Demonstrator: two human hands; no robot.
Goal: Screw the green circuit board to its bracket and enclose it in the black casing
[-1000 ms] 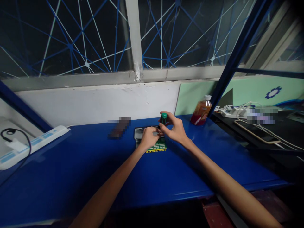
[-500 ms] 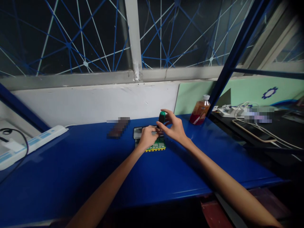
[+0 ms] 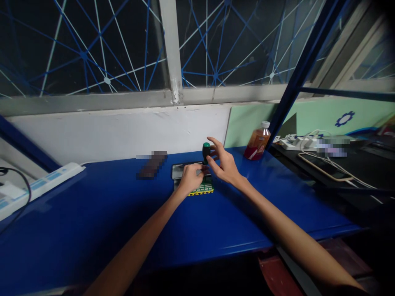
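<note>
A screwdriver (image 3: 206,152) with a green and black handle stands upright over a green circuit board (image 3: 206,187) with a yellow toothed edge. My right hand (image 3: 225,165) is at the handle, thumb and some fingers around it, the index finger raised away. Lower down, my left hand (image 3: 191,177) pinches at the foot of the handle, where the shaft begins. The screwdriver's tip is hidden behind the left fingers. Behind the board lies a grey tray-like piece with a black rim (image 3: 177,172), partly covered by the left hand.
On the blue table (image 3: 123,230), a dark blurred object (image 3: 152,165) lies left of the board. A white power strip (image 3: 46,185) is at the far left. A bottle of reddish drink (image 3: 257,142) stands back right. A phone (image 3: 324,166) and cables lie on the black table beside.
My right fingers have opened somewhat around the screwdriver handle, the index finger lifting away. The left hand keeps its pinch. The view has shifted slightly to the right.
</note>
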